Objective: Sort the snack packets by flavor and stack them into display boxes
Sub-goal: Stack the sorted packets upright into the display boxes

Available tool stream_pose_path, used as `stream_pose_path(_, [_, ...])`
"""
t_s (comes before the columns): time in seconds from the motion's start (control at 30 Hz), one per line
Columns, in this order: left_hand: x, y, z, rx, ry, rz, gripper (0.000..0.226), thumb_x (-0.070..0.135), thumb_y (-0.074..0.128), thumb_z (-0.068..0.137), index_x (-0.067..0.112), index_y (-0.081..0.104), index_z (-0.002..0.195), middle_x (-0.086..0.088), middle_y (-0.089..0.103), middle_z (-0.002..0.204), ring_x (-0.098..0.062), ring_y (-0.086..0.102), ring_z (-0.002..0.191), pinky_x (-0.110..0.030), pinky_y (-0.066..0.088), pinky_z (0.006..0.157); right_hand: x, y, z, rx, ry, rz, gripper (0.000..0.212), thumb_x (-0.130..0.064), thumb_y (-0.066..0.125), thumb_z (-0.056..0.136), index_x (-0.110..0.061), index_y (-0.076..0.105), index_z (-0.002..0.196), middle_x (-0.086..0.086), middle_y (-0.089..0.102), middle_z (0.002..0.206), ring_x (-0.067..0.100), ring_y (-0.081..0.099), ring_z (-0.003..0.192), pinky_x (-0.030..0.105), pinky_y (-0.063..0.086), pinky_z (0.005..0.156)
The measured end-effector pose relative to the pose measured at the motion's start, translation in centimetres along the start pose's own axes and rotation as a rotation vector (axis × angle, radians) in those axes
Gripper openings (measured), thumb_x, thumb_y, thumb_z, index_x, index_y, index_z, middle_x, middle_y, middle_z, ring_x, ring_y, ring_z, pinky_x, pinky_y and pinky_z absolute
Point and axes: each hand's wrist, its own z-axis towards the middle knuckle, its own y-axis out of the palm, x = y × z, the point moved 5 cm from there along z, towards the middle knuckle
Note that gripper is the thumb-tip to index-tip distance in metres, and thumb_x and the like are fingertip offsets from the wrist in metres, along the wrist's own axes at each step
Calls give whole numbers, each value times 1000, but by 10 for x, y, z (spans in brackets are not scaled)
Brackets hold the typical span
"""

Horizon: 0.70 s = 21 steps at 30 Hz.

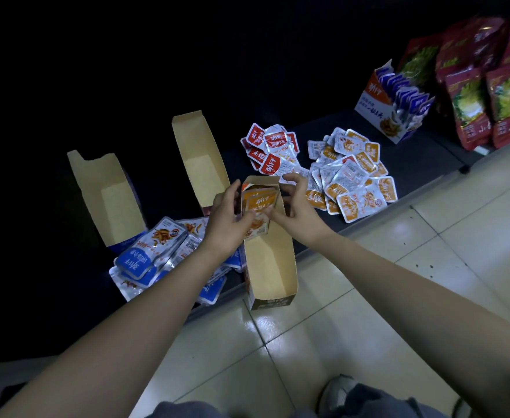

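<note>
An open cardboard display box (270,267) lies lengthwise in front of me on the dark shelf (413,158). A few orange packets (258,203) stand at its far end. My left hand (228,218) grips the box's left wall, thumb on the packets. My right hand (293,206) curls its fingers over the right side of the same packets. Loose orange packets (350,176) are heaped to the right, red packets (270,149) behind, blue packets (157,254) at the left.
Two empty open boxes (109,200) (199,158) lie at the left and middle. A box filled with blue packets (398,101) stands at the back right, beside large red snack bags (489,86). Pale floor tiles (428,251) run along the shelf's front edge.
</note>
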Motion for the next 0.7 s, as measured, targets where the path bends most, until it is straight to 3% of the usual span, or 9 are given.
stream_pose_path(0.1, [7, -13, -4, 163, 105, 110, 57, 20, 58, 93, 22, 36, 145, -2, 37, 141, -16, 42, 127, -36, 44, 101, 3, -7, -5, -66, 38, 34, 60, -13, 61, 93, -18, 20, 136, 1, 51, 127, 5, 56, 111, 15, 49, 84])
stream_pose_path(0.2, [40, -26, -12, 376, 313, 233, 41, 8, 53, 88, 16, 52, 127, -3, 46, 122, -18, 47, 112, -41, 48, 91, 11, -27, -7, -6, 54, 4, 34, -11, 50, 97, -19, 40, 128, 4, 56, 123, 16, 60, 109, 23, 48, 88])
stream_pose_path(0.27, [77, -16, -12, 343, 490, 255, 33, 3, 50, 83, 14, 60, 113, -2, 51, 110, -17, 49, 104, -31, 44, 85, 20, -47, -7, 53, 101, -34, 25, -5, 43, 97, -20, 50, 116, 8, 62, 115, 20, 65, 101, 23, 47, 81])
stream_pose_path(0.33, [109, 12, -3, 182, 594, 242, 27, 7, 48, 80, 14, 64, 100, 0, 55, 101, -15, 52, 95, -27, 40, 78, 29, -67, -7, 84, 155, -69, 27, -3, 42, 94, -24, 54, 105, 8, 68, 105, 20, 68, 92, 29, 49, 79])
stream_pose_path(0.43, [128, 69, 20, -114, 474, 224, 22, 13, 52, 86, 16, 65, 104, -2, 55, 101, -17, 54, 93, -29, 43, 79, 45, -104, -7, 148, 225, -188, 19, -9, 48, 92, -26, 55, 98, 8, 70, 98, 24, 68, 89, 40, 53, 81])
stream_pose_path(0.5, [124, 102, 38, -249, 338, 285, 24, 16, 55, 91, 15, 61, 115, -6, 55, 112, -21, 55, 102, -29, 43, 85, 61, -127, -5, 165, 289, -282, 16, -12, 51, 94, -18, 55, 108, 11, 68, 105, 29, 65, 96, 40, 52, 82])
stream_pose_path(0.63, [98, 144, 72, -374, 140, 392, 35, 24, 51, 95, 15, 52, 129, -11, 50, 132, -25, 51, 116, -32, 42, 94, 89, -159, 2, 182, 371, -475, 45, -14, 60, 90, -11, 45, 133, 15, 46, 135, 31, 55, 114, 34, 45, 93])
stream_pose_path(0.7, [84, 158, 83, -409, 69, 421, 41, 24, 51, 95, 17, 47, 136, -11, 47, 139, -28, 48, 122, -35, 43, 98, 103, -168, 7, 218, 461, -524, 62, -19, 67, 86, -16, 37, 140, 15, 39, 140, 35, 50, 121, 40, 43, 100])
